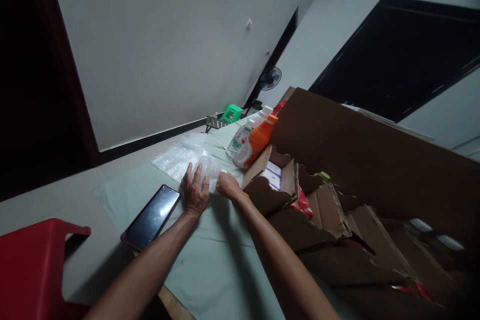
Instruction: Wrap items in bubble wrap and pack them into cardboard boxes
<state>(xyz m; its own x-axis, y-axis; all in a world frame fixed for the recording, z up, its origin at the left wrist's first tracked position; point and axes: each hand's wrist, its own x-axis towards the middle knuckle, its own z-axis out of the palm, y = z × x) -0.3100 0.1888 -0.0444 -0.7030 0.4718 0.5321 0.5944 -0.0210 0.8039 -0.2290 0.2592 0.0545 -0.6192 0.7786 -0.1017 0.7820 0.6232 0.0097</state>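
Note:
A clear sheet of bubble wrap lies on the pale green cloth that covers the table. My left hand rests flat on its near edge, fingers spread. Beside it, my right hand is closed at the right part of the sheet, gripping the wrap; its fingertips are mostly hidden. Just left of my left hand lies a dark-screened phone in a red case.
An orange bottle and a clear bottle stand beyond my right hand. Cut cardboard boxes with packets inside line the right side before a tall cardboard panel. A red stool is at left, a green stool far back.

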